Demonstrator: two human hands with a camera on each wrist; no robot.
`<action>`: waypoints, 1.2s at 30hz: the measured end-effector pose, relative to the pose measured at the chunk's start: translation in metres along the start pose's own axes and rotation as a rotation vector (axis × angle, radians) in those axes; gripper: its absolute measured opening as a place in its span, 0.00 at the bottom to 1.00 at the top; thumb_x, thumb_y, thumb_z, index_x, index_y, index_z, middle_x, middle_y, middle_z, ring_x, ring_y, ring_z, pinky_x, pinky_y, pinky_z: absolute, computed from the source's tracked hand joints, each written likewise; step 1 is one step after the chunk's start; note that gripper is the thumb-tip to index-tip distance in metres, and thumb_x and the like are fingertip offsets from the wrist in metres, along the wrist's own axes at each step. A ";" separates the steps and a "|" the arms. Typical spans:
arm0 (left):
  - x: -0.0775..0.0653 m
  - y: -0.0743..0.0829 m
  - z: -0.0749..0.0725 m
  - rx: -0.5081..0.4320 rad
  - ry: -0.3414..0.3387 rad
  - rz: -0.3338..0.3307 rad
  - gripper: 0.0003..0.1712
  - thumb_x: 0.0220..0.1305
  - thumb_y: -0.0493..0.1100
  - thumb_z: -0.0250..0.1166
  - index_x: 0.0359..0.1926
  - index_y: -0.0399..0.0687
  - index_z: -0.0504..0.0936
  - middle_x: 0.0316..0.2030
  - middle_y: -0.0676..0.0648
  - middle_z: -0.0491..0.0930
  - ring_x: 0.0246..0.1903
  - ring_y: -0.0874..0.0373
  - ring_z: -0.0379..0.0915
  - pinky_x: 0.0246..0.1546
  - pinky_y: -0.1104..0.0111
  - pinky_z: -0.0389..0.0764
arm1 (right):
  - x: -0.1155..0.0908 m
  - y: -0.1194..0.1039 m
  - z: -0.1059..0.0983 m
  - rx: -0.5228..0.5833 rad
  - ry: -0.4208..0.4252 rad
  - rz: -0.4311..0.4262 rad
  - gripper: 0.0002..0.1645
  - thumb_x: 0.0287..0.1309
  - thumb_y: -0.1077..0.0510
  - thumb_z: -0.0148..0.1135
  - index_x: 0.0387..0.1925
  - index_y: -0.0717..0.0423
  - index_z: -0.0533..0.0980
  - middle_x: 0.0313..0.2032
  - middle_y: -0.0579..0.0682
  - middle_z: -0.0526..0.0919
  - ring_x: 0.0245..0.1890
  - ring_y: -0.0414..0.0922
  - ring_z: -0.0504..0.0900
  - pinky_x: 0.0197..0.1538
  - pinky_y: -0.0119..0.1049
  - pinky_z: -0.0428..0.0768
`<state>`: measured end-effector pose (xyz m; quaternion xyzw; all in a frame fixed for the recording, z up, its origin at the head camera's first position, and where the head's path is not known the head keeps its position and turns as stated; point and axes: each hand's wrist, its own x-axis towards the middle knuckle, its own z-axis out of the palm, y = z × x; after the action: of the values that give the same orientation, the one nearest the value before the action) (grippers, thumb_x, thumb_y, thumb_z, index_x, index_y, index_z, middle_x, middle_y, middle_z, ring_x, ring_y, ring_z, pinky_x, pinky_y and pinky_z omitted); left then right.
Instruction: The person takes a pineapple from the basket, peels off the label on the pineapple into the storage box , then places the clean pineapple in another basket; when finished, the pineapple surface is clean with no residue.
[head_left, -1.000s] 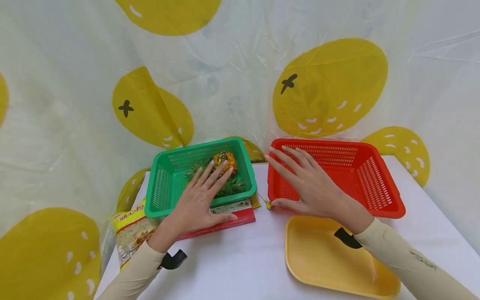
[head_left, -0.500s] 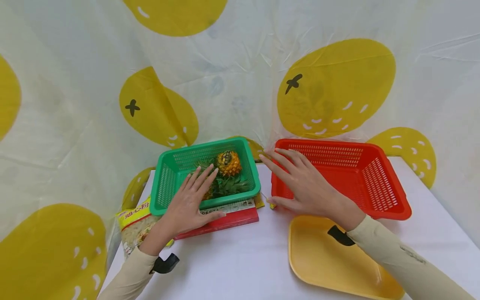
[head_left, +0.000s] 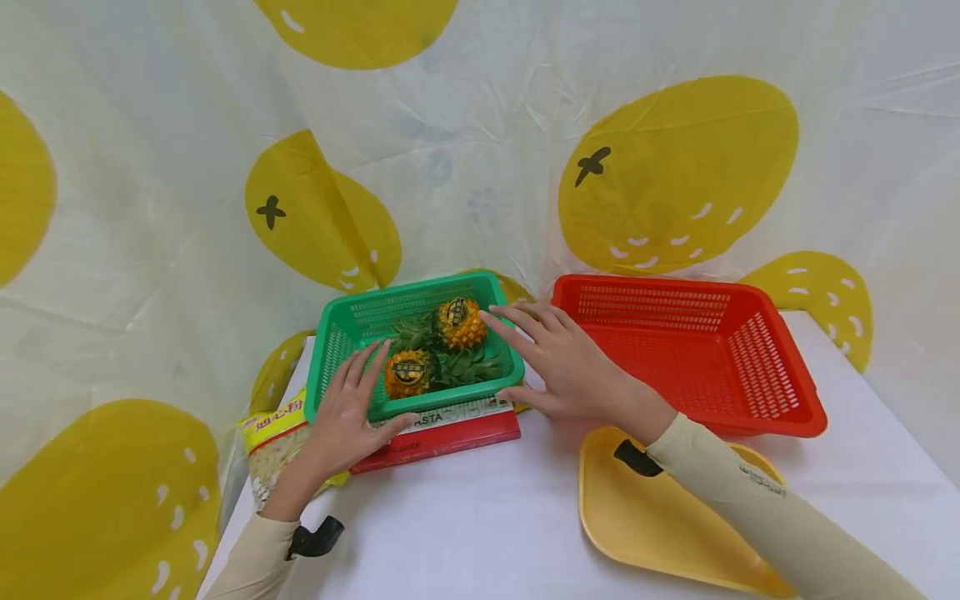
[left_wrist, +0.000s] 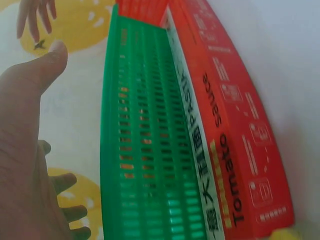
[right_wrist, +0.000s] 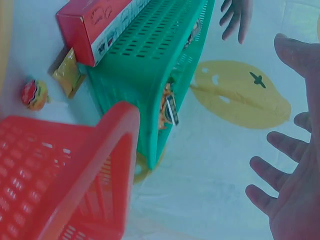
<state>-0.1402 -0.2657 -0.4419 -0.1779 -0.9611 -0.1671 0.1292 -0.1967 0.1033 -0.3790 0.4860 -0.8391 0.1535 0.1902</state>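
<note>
My left hand (head_left: 348, 421) hovers with spread fingers over the near left side of the green basket (head_left: 324, 375). Two small pineapples lie inside that basket: the nearer pineapple (head_left: 408, 372) and the farther pineapple (head_left: 461, 322), both with dark labels and green leaves. At the basket's right end is my right hand (head_left: 573, 367), fingers spread and a little bent, holding nothing. In the left wrist view, the left hand (left_wrist: 25, 115) stays apart from the basket wall (left_wrist: 150, 140). The right wrist view shows the right hand (right_wrist: 295, 165) also apart from the basket.
A red tomato sauce pasta box (head_left: 450, 442) lies along the green basket's front. Left of it is a bag of pasta (head_left: 273, 450). The red basket (head_left: 697, 375) stands at right, a yellow tray (head_left: 652, 517) before it. A small wrapped item (right_wrist: 35, 95) and yellow packet (right_wrist: 69, 75) lie between baskets.
My right hand has moved left from the red basket to the green one's right end. The left hand has drawn back left, uncovering the nearer pineapple. The view has shifted slightly.
</note>
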 end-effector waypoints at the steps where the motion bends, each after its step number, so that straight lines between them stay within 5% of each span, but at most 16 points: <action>1: -0.001 -0.002 -0.001 -0.007 0.006 -0.008 0.65 0.61 0.73 0.70 0.87 0.61 0.43 0.83 0.44 0.47 0.78 0.32 0.45 0.70 0.29 0.54 | 0.001 0.000 0.002 0.005 -0.008 0.000 0.61 0.64 0.32 0.68 0.85 0.52 0.51 0.79 0.56 0.60 0.74 0.59 0.61 0.75 0.61 0.58; 12: -0.012 -0.029 -0.006 -0.062 0.148 -0.096 0.58 0.66 0.66 0.68 0.85 0.51 0.51 0.83 0.41 0.45 0.78 0.31 0.43 0.69 0.25 0.50 | 0.020 -0.005 0.017 0.072 -0.032 -0.003 0.57 0.68 0.33 0.66 0.85 0.49 0.51 0.77 0.54 0.64 0.72 0.56 0.65 0.71 0.58 0.65; 17: -0.019 -0.037 -0.006 -0.112 0.182 -0.185 0.55 0.67 0.63 0.67 0.86 0.52 0.51 0.83 0.39 0.43 0.79 0.30 0.39 0.66 0.22 0.49 | 0.030 -0.007 0.023 0.084 -0.068 0.010 0.55 0.69 0.33 0.65 0.85 0.50 0.52 0.77 0.53 0.64 0.73 0.56 0.65 0.71 0.60 0.66; 25: -0.028 -0.045 -0.004 -0.335 0.129 -0.386 0.51 0.73 0.58 0.63 0.86 0.52 0.47 0.83 0.39 0.35 0.79 0.31 0.31 0.65 0.20 0.49 | 0.046 -0.008 0.036 0.059 -0.162 0.040 0.55 0.70 0.33 0.63 0.85 0.48 0.51 0.77 0.54 0.64 0.72 0.55 0.65 0.73 0.56 0.64; 36: -0.036 -0.052 -0.003 -0.727 0.065 -0.600 0.53 0.78 0.63 0.58 0.87 0.60 0.34 0.83 0.40 0.38 0.78 0.34 0.43 0.72 0.32 0.54 | 0.058 -0.010 0.061 0.017 -0.253 0.089 0.50 0.75 0.32 0.56 0.85 0.48 0.52 0.77 0.54 0.65 0.72 0.56 0.65 0.73 0.56 0.65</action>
<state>-0.1273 -0.3230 -0.4642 0.0791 -0.8448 -0.5281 0.0348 -0.2247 0.0281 -0.4049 0.4656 -0.8757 0.1062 0.0716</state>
